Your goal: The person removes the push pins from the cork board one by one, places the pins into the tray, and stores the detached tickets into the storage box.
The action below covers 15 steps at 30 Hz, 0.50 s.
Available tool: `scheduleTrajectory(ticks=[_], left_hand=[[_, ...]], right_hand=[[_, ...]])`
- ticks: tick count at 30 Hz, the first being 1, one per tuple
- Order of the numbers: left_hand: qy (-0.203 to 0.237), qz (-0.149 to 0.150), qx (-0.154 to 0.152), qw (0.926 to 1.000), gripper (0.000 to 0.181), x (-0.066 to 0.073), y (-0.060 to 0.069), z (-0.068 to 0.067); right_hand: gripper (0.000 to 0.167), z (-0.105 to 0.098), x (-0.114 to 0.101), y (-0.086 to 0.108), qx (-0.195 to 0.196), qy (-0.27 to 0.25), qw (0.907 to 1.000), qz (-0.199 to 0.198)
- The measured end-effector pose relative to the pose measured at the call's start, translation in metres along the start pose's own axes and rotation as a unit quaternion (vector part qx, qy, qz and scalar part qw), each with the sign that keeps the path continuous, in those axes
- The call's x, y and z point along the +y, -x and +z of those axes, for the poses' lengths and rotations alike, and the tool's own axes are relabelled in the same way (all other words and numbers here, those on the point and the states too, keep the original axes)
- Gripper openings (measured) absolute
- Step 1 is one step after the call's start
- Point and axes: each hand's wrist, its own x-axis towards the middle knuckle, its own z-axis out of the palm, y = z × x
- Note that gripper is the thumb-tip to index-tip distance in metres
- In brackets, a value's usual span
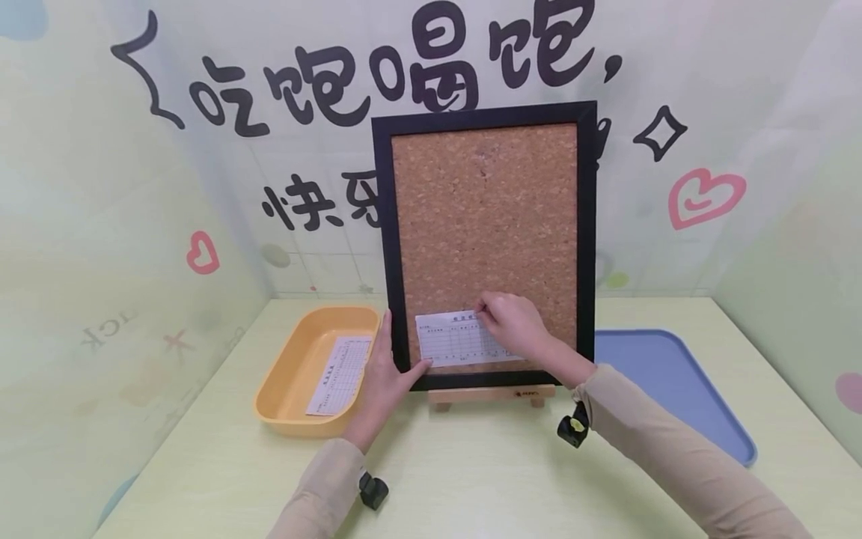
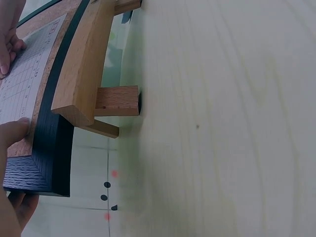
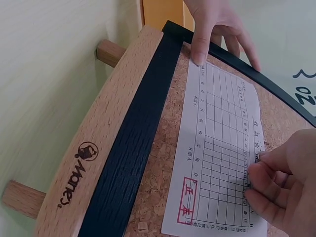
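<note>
A black-framed corkboard stands on a small wooden easel. Low on the cork lies a white printed form with a table grid and, in the right wrist view, a red stamped box. My left hand grips the board's lower left edge, thumb on the form's corner and fingers behind the frame. At the form's top edge, my right hand has curled fingers and pinches what looks like a small pushpin, mostly hidden by the fingertips.
An orange tray at left holds another printed form. On the right, a flat blue tray lies partly behind the board and right arm. A wall with large lettering rises behind the table.
</note>
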Motion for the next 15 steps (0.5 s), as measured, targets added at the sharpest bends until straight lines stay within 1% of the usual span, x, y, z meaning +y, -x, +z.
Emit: scheduleTrajectory(ticks=[5,9,12,15], left_hand=[[-0.006,0.001,0.000,1.0000,0.104,0.000,0.000,0.001],[-0.001,0.000,-0.005,1.0000,0.103,0.000,-0.001,0.001],[0.001,-0.004,-0.006,1.0000,0.103,0.001,-0.001,0.000],[0.002,-0.005,-0.004,1.0000,0.103,0.000,0.000,-0.001]], right_hand=[[0.005,-0.003,0.001,0.001,-0.011,-0.001,0.9999,-0.003],[0.005,-0.007,0.003,0.001,-0.028,-0.009,0.9996,-0.003],[0.005,-0.010,0.005,0.000,-0.051,-0.028,0.9983,0.001],[0.005,-0.012,0.008,0.000,-0.075,-0.058,0.9955,0.010]])
